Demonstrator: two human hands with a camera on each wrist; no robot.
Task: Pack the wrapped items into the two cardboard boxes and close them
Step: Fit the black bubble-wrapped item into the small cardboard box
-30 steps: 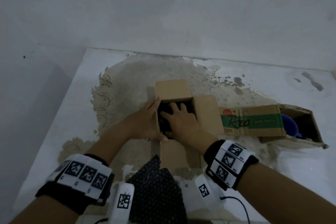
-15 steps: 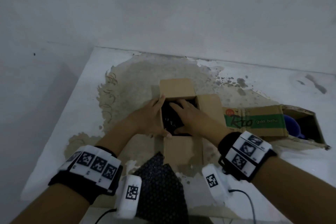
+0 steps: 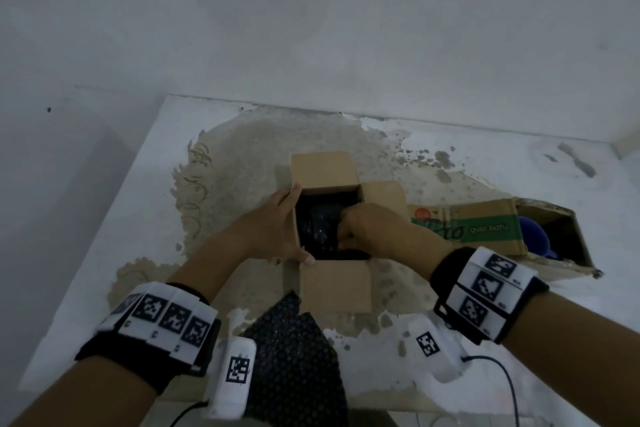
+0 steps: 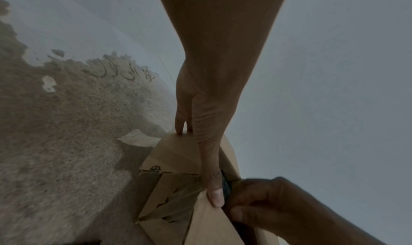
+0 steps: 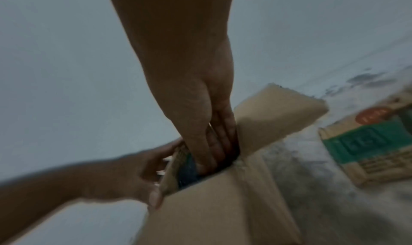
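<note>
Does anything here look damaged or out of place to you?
Yes. The white coating of the table has peeled off in a large patch, baring rough brown material around the plain box. That box's right flap has a ragged, torn edge. Nothing looks spilled.

Right hand fingers partly hidden in box, bubble wrap cut off below
</note>
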